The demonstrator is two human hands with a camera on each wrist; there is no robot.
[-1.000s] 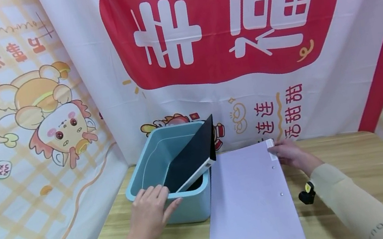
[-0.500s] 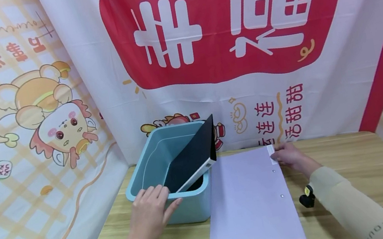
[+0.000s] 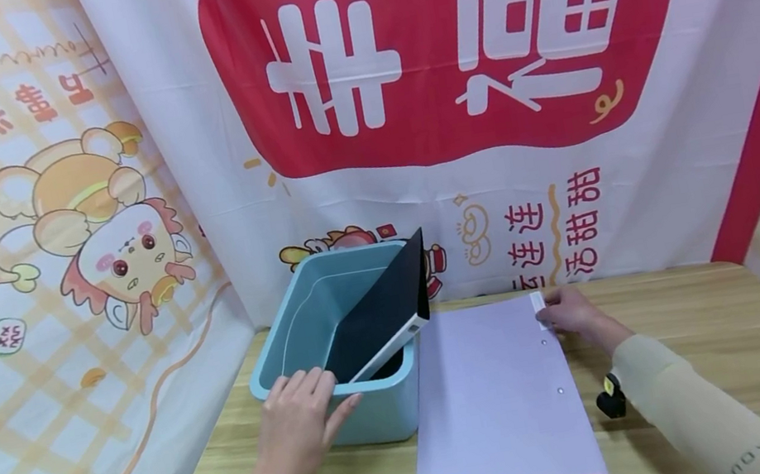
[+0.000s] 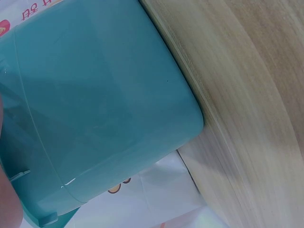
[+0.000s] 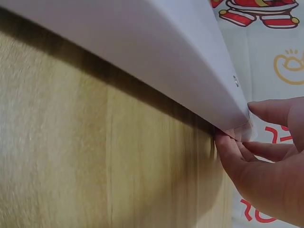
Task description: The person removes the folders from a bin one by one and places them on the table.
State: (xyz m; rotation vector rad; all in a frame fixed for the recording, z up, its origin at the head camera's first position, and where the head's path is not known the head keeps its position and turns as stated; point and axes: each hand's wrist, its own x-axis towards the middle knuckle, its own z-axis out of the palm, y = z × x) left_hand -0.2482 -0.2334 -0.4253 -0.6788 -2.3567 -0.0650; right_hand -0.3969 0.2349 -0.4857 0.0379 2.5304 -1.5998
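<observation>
With the left hand [image 3: 299,431] lying flat-fingered on the bin [image 3: 325,338] rim at centre frame, the right hand [image 3: 574,315] pinching the folder's [image 3: 497,393] far corner should lift evenly off the bench [image 3: 708,350].

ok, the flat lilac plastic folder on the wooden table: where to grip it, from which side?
Take the flat lilac plastic folder at its far right corner, by the white tab, coming from the right. The right hand already pinches there; the right wrist view shows that edge raised off the wooden table.
</observation>
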